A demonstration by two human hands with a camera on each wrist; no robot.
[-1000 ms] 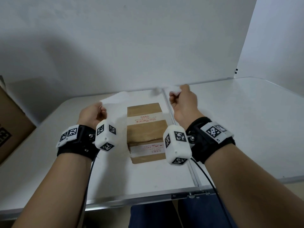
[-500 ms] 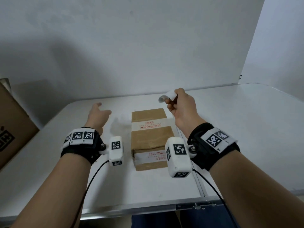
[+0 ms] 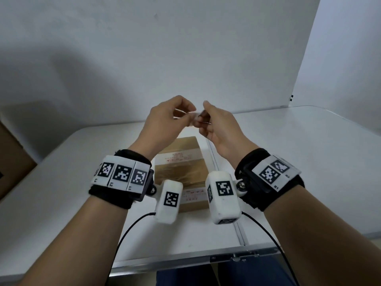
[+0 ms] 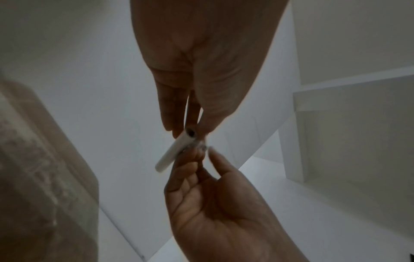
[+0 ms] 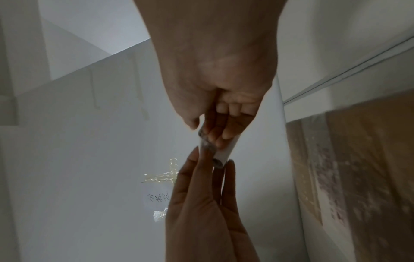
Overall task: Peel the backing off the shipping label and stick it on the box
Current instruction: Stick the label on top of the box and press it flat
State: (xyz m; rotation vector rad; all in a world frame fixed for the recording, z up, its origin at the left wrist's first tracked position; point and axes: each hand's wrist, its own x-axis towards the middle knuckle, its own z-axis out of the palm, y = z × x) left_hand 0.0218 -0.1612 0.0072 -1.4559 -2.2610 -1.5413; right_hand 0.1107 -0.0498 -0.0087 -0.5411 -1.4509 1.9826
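Note:
The shipping label [image 3: 195, 116] is curled into a small white roll and held in the air above the far end of the box. My left hand [image 3: 186, 116] pinches one end of it and my right hand [image 3: 203, 120] grips the other. In the left wrist view the label roll [image 4: 172, 152] runs between my left hand [image 4: 190, 131] above and my right hand [image 4: 201, 154] below. The right wrist view shows the roll [image 5: 226, 150] held in my right hand [image 5: 208, 134], with my left hand [image 5: 215, 164] at its open end. The brown taped box [image 3: 181, 162] lies on the table below both wrists.
The white folding table [image 3: 299, 162] has a seam [image 3: 226, 203] just right of the box and a metal front edge [image 3: 185, 261]. A large cardboard carton [image 3: 10, 162] stands at the far left. A white wall rises close behind. A taped note [image 5: 156, 195] shows in the right wrist view.
A second ago the hands were apart, then the left hand let go and the label curled up in the right hand. Now the left hand has come across and pinches the roll, both hands raised higher.

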